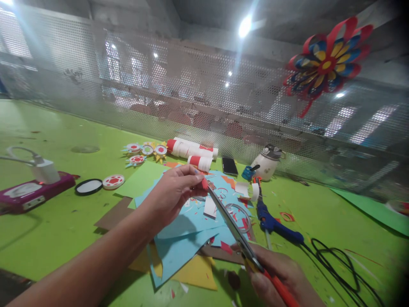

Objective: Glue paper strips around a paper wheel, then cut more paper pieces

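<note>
Between the thumb and fingers of my left hand (174, 189) is a small piece of red paper (205, 183). My right hand (277, 273) is wrapped round scissors (234, 230) with long metal blades and a red handle. The blade tips reach up to the red piece, at or very near its lower edge. Below both hands lie overlapping sheets of light blue paper (179, 247), strewn with small red and white scraps. A white paper strip (210, 207) lies just left of the blades, and a clear ring (239, 217) to their right.
A blue glue gun (275, 226) with a black cord lies at right. Behind are a phone (229, 166), a pale jug (266, 162) and red-white paper rolls (188, 149). At left are a purple power strip (38, 194), a black-rimmed disc (88, 186) and decorated discs (113, 181).
</note>
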### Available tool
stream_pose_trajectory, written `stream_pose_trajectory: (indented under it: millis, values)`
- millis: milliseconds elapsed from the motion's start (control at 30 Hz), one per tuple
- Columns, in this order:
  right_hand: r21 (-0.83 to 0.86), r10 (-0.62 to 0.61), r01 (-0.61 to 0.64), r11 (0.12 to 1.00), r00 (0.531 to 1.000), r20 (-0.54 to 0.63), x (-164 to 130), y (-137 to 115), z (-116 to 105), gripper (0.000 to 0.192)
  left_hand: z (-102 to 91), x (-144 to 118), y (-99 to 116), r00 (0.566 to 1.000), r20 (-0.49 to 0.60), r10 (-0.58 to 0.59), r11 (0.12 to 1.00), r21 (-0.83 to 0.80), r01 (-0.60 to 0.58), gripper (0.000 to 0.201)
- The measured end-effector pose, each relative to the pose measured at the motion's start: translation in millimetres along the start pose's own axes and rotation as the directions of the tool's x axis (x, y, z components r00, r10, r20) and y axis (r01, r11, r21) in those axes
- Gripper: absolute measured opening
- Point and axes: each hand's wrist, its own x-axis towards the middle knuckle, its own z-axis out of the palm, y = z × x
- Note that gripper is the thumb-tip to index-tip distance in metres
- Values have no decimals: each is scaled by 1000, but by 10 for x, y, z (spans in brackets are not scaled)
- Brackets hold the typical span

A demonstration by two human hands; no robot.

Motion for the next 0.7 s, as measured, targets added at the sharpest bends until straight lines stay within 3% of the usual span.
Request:
stream_pose_trajectory:
  millis: [467,700]
  values:
    - [58,19,-20,998,1000,12,5,-8,12,39,-7,7,-8,1000,0,-7,1000,-2,7,12]
    - [55,61,-58,997,995,-74,-21,12,67,43,18,-15,3,1000,-7,5,1000,0,-5,13]
